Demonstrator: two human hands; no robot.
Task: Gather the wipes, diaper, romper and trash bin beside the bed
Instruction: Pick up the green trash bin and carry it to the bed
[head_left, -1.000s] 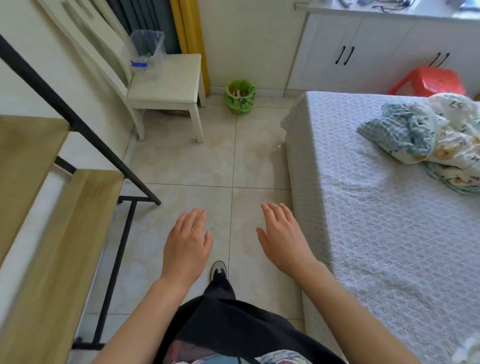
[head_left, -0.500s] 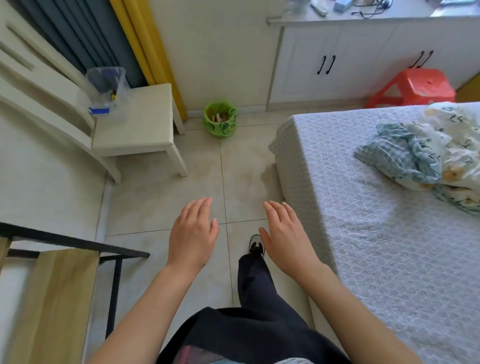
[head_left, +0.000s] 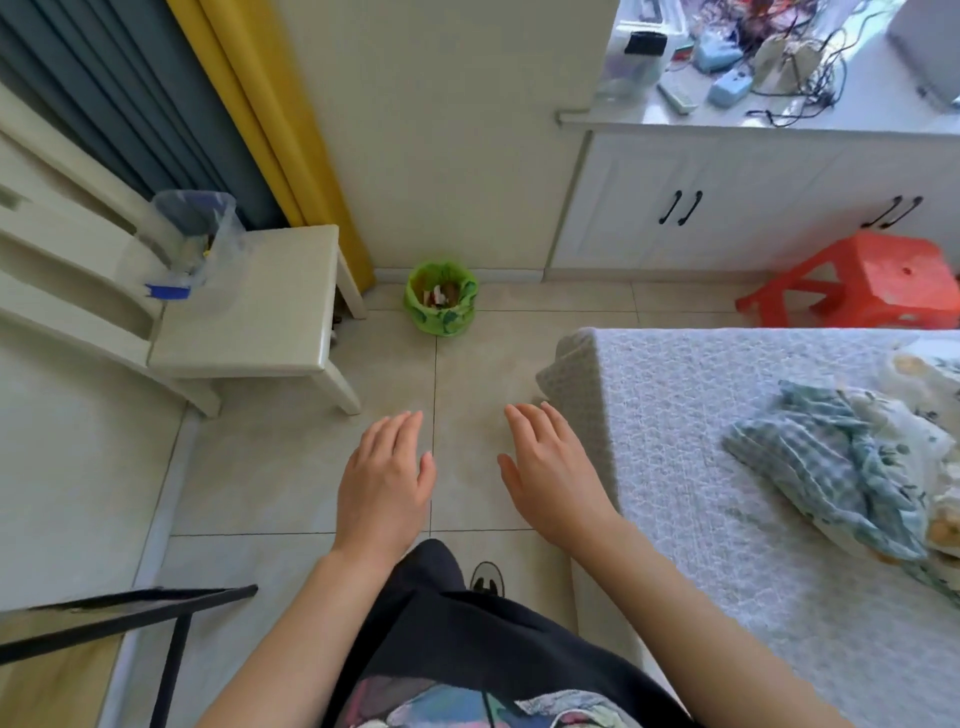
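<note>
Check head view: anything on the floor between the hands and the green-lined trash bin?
Bare beige tile only. Left hand and right hand hang open above it; small green-lined trash bin stands beyond.

We wear a black top (head_left: 498, 639) with a colourful print at its hem. Our forearms are bare. One shoe (head_left: 487, 578) shows, black and white.
</note>
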